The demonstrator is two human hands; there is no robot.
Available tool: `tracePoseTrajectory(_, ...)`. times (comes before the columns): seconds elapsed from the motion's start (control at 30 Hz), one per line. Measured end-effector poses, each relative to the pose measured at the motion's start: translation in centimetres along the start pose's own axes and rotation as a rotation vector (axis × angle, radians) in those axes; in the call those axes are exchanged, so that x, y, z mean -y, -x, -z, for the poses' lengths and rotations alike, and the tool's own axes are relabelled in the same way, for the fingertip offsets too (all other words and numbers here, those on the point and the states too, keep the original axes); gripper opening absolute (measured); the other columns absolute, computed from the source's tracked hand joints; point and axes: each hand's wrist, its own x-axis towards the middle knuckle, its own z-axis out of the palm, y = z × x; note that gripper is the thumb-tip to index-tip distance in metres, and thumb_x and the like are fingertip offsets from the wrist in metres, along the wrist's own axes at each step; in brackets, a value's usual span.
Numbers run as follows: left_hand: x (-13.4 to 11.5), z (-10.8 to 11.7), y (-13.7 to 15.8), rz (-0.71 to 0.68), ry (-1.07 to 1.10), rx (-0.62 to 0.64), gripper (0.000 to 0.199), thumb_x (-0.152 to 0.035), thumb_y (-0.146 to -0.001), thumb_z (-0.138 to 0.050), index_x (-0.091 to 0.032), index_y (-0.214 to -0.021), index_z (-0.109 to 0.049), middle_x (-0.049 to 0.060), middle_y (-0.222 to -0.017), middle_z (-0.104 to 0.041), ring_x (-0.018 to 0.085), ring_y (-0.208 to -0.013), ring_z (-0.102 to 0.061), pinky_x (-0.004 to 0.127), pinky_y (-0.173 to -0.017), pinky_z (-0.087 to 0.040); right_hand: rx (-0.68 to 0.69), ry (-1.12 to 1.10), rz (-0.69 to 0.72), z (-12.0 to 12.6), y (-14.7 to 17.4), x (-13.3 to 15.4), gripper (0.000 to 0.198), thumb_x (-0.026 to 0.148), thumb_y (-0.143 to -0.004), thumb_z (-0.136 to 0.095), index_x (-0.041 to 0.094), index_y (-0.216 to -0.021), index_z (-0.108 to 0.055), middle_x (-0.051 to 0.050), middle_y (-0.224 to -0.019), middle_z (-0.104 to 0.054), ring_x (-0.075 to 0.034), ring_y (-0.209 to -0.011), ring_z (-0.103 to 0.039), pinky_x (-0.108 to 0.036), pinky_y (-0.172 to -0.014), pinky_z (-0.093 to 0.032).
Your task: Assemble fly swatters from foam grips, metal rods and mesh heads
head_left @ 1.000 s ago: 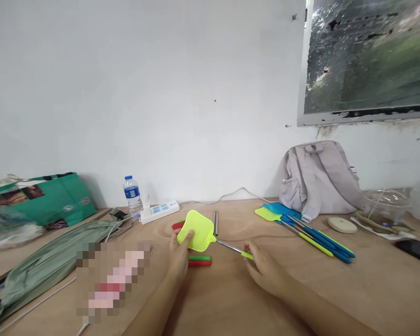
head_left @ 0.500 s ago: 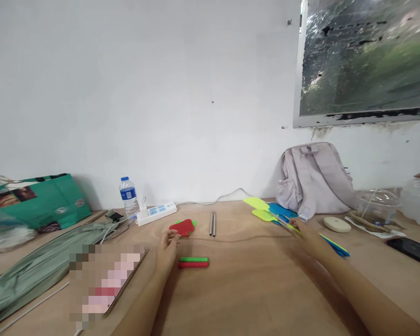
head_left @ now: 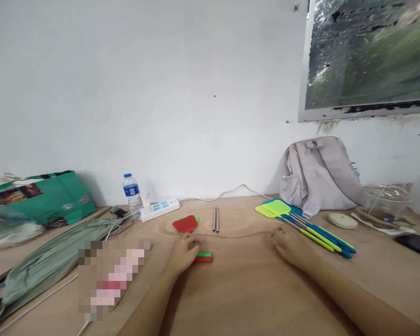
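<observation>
My left hand (head_left: 185,252) hovers or rests at the left end of a green handle (head_left: 206,255) and a red handle (head_left: 205,260), partly covering both. Its fingers are loosely bent, and nothing shows in them. Just beyond it lies a red fly swatter head (head_left: 185,224) on top of a green one (head_left: 197,218). Two metal tubes (head_left: 215,220) lie side by side farther right. My right hand (head_left: 287,242) is low over the table with slack, empty fingers. Beside it are assembled fly swatters with yellow-green handles (head_left: 320,239) and blue handles (head_left: 343,243), their yellow-green heads (head_left: 275,208) overlapping blue ones.
A water bottle (head_left: 131,191) and power strip (head_left: 160,209) stand back left, near a green bag (head_left: 63,198), a grey-green cloth item (head_left: 52,261) and a blurred-out flat object (head_left: 114,280). At right are a backpack (head_left: 318,177), round case (head_left: 342,220), plastic bowl (head_left: 388,198) and black phone (head_left: 416,247).
My right hand has let go of a yellow-green fly swatter, now lying with the others, and moved left. My left hand has moved right and down, onto the handles' left end. The view shifted slightly.
</observation>
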Motion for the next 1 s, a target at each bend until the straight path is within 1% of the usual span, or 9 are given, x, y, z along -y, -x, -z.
tracePoseTrajectory(0.07, -0.9, 0.1, 0.4, -0.021, -0.031, 0.073, 0.024, -0.01, -0.057, -0.051, -0.023, -0.065, -0.069, 0.004, -0.078, -0.06, 0.024, -0.086, -0.051, 0.038, -0.083, -0.037, 0.103, -0.02, 0.155, -1.7, 0.3, 1.7, 0.017, 0.019, -0.08, -0.052, 0.021, -0.096, -0.058, -0.006, -0.101, -0.057, -0.018, -0.09, -0.054, -0.034, -0.077, -0.045)
tracePoseTrajectory(0.17, -1.9, 0.1, 0.7, -0.01, -0.039, 0.127, 0.021, -0.01, -0.054, -0.055, -0.024, -0.061, -0.069, 0.004, -0.076, -0.06, 0.024, -0.082, -0.052, 0.036, -0.079, -0.039, 0.252, -0.064, 0.46, -3.8, 0.2, 4.6, 0.026, 0.01, -0.076, -0.047, 0.022, -0.097, -0.056, -0.005, -0.102, -0.055, -0.017, -0.091, -0.052, -0.029, -0.078, -0.041)
tracePoseTrajectory(0.23, -2.0, 0.0, 0.8, -0.024, -0.053, 0.133, 0.02, -0.01, -0.054, -0.055, -0.024, -0.06, -0.069, 0.003, -0.074, -0.06, 0.023, -0.08, -0.053, 0.035, -0.078, -0.04, 0.251, -0.087, 0.516, -4.9, -0.5, 6.6, 0.03, 0.011, -0.074, -0.046, 0.021, -0.102, -0.052, -0.005, -0.103, -0.053, -0.017, -0.092, -0.051, -0.027, -0.079, -0.039)
tracePoseTrajectory(0.37, -1.1, -0.1, 0.4, -0.069, -0.152, 0.089, 0.021, -0.01, -0.06, -0.052, -0.023, -0.064, -0.068, 0.002, -0.075, -0.062, 0.022, -0.082, -0.054, 0.033, -0.079, -0.039, 0.236, -0.057, 0.438, -6.7, -2.7, 9.8, 0.031, 0.015, -0.072, -0.046, 0.018, -0.102, -0.05, -0.007, -0.102, -0.052, -0.018, -0.092, -0.049, -0.027, -0.079, -0.036)
tracePoseTrajectory(0.47, 0.3, 0.2, -0.1, -0.028, -0.221, 0.003, 0.023, -0.009, -0.063, -0.048, -0.02, -0.071, -0.066, 0.004, -0.076, -0.061, 0.022, -0.082, -0.054, 0.035, -0.078, -0.04, 0.234, -0.048, 0.415, -7.6, -4.1, 11.1, 0.029, 0.016, -0.073, -0.046, 0.017, -0.101, -0.052, -0.009, -0.102, -0.051, -0.019, -0.091, -0.048, -0.027, -0.077, -0.035)
tracePoseTrajectory(0.63, 2.6, 1.7, -1.1, 0.018, -0.284, -0.143, 0.041, -0.008, -0.066, -0.043, -0.017, -0.104, -0.057, 0.011, -0.106, -0.058, 0.026, -0.103, -0.049, 0.04, -0.09, -0.035, 0.244, -0.039, 0.385, -8.4, -5.0, 11.2, 0.02, 0.019, -0.073, -0.049, 0.019, -0.092, -0.057, -0.007, -0.096, -0.054, -0.018, -0.087, -0.049, -0.026, -0.074, -0.034)
tracePoseTrajectory(0.7, 3.2, 2.1, -1.4, -0.003, -0.285, -0.129, 0.05, -0.006, -0.066, -0.042, -0.018, -0.113, -0.052, 0.009, -0.115, -0.055, 0.025, -0.109, -0.047, 0.039, -0.094, -0.032, 0.246, -0.036, 0.361, -8.5, -5.2, 10.9, 0.015, 0.019, -0.073, -0.05, 0.018, -0.086, -0.058, -0.007, -0.093, -0.055, -0.018, -0.087, -0.049, -0.026, -0.074, -0.033)
tracePoseTrajectory(0.83, 4.5, 2.0, -1.8, -0.025, -0.265, -0.051, 0.057, -0.004, -0.063, -0.043, -0.021, -0.118, -0.05, 0.006, -0.122, -0.053, 0.023, -0.115, -0.044, 0.037, -0.098, -0.03, 0.245, -0.049, 0.268, -8.5, -5.4, 10.2, 0.008, 0.019, -0.073, -0.051, 0.016, -0.077, -0.057, -0.008, -0.084, -0.057, -0.018, -0.079, -0.05, -0.026, -0.068, -0.032)
tracePoseTrajectory(1.0, 5.6, 1.2, -2.1, 0.015, -0.256, 0.002, 0.049, -0.011, -0.069, -0.046, -0.025, -0.115, -0.053, 0.005, -0.123, -0.053, 0.026, -0.122, -0.037, 0.043, -0.101, -0.023, 0.255, -0.164, 0.181, -7.9, -5.5, 9.0, 0.004, 0.018, -0.073, -0.05, 0.017, -0.076, -0.052, -0.005, -0.071, -0.057, -0.016, -0.067, -0.051, -0.025, -0.06, -0.031)
